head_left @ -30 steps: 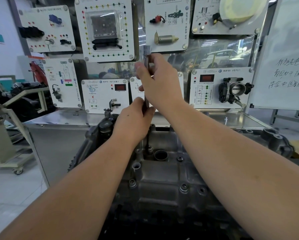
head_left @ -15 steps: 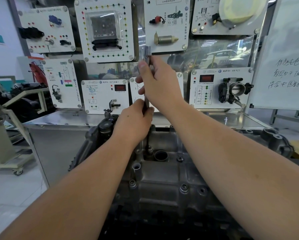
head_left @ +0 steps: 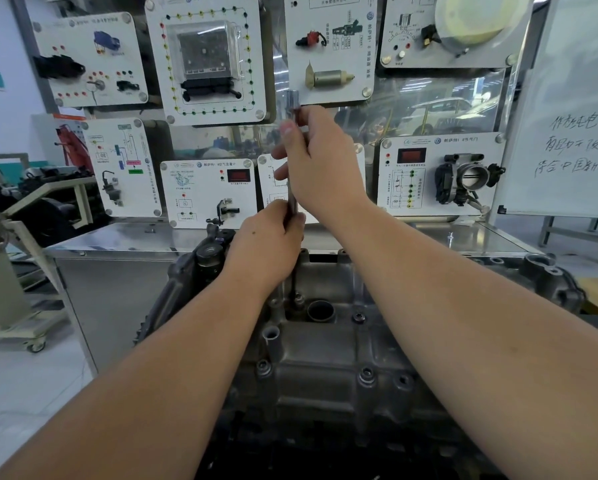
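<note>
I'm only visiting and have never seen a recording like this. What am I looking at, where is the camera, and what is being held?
There is no machine here. The two grips are a person's bare hands, filmed by one wide-angle camera worn on the head, which looks forward and down. The left grip, the lower one, curls round the shaft of a long metal tool. The right grip holds the same tool higher up. The tool stands nearly upright, and its lower end seems to reach a bolt on the grey engine casing in front of the person. Behind it are a steel bench and white training panels with car parts mounted on them, one of them a throttle body. A whiteboard with handwriting stands on the right.
</note>
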`<control>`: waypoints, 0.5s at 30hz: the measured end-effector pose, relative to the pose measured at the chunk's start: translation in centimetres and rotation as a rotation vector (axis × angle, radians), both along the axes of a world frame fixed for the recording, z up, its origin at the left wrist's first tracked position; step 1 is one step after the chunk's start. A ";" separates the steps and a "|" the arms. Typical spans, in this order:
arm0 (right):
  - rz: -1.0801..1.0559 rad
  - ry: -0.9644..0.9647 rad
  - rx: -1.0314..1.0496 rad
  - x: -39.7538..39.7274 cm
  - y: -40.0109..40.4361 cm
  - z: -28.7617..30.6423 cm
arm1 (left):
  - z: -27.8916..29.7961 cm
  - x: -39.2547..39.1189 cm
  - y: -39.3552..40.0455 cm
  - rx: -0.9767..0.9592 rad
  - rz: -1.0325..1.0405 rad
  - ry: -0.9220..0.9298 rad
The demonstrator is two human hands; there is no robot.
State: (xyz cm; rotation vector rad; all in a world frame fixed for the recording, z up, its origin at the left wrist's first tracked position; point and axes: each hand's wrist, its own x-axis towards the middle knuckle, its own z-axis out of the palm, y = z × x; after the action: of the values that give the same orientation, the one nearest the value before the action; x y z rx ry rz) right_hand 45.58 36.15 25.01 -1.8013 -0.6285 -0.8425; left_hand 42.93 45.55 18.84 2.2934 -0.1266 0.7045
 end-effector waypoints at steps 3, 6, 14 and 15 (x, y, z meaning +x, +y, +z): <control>0.039 0.013 0.010 0.0 0.1 -0.1 | 0.0 0.1 0.1 0.002 0.012 -0.024; 0.041 -0.005 -0.001 -0.1 0.1 -0.3 | -0.2 0.2 0.3 -0.008 0.028 -0.042; -0.008 -0.014 -0.008 0.0 0.2 -0.2 | -0.1 -0.1 0.0 -0.037 -0.008 -0.029; -0.003 -0.011 -0.010 0.0 0.1 -0.2 | -0.1 0.0 0.0 -0.032 -0.008 -0.022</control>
State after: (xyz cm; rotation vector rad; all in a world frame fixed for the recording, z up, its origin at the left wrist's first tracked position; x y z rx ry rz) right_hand 45.58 36.30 24.82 -1.8081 -0.6384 -0.8530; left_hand 42.89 45.58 18.73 2.2536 -0.1339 0.7225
